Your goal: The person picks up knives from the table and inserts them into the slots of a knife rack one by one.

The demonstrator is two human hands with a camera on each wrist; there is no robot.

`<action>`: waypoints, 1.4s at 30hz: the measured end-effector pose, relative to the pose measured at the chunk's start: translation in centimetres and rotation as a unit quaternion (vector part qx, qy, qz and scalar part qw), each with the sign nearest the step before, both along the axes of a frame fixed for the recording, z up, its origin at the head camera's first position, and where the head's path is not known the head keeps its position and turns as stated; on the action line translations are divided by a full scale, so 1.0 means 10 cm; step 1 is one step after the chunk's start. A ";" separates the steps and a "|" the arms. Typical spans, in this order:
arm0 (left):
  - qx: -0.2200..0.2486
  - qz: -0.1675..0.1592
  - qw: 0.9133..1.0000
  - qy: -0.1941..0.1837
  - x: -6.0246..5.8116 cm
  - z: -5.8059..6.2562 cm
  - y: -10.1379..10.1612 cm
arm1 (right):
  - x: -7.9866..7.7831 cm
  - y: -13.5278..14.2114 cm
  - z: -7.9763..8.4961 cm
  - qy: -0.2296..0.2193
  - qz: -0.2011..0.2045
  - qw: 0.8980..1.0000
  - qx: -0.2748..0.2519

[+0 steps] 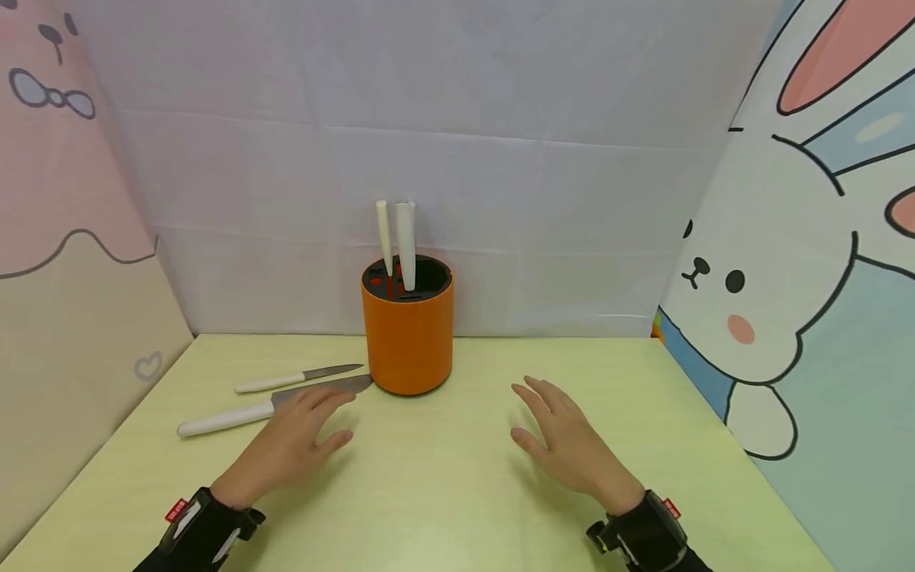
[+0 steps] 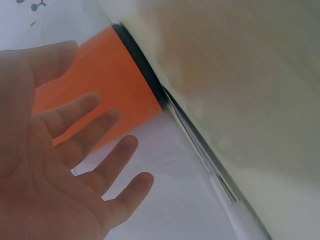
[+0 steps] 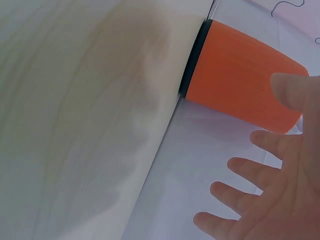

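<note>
An orange knife block (image 1: 409,342) with a black slotted top stands upright at the back middle of the table. Two white handles (image 1: 405,246) stick up out of it. To its left lie two knives with white handles: a small knife (image 1: 270,383) behind and a larger knife (image 1: 227,419) in front, blades toward the block. My left hand (image 1: 296,437) hovers by the larger knife, hiding part of its blade in the head view; its fingers are spread and hold nothing. My right hand (image 1: 568,441), right of the block, has its fingers extended and holds nothing.
The pale yellow table (image 1: 443,492) meets a white cloth backdrop (image 1: 543,191) at the rear. Printed panels with cartoon animals stand along both sides, a rabbit panel (image 1: 801,262) on the right. Black bands (image 1: 207,528) with cameras sit on both wrists.
</note>
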State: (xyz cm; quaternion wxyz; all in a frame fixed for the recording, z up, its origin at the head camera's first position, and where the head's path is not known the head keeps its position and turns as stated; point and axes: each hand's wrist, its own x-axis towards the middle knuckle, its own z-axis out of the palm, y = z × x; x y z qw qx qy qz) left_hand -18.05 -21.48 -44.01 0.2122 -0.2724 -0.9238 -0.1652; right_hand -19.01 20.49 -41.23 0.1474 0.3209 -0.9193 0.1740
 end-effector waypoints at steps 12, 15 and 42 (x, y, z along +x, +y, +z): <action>-0.034 0.073 0.996 -0.049 -0.16 -0.01 -0.63 | 0.03 -0.02 -0.01 0.005 0.011 1.000 0.001; -0.039 0.088 0.993 -0.070 -0.17 0.02 -0.79 | 0.04 -0.01 -0.02 0.000 0.008 1.000 -0.002; -0.022 0.078 0.984 -0.156 -0.11 -0.09 -1.51 | 0.01 0.00 -0.06 -0.022 0.016 1.000 -0.004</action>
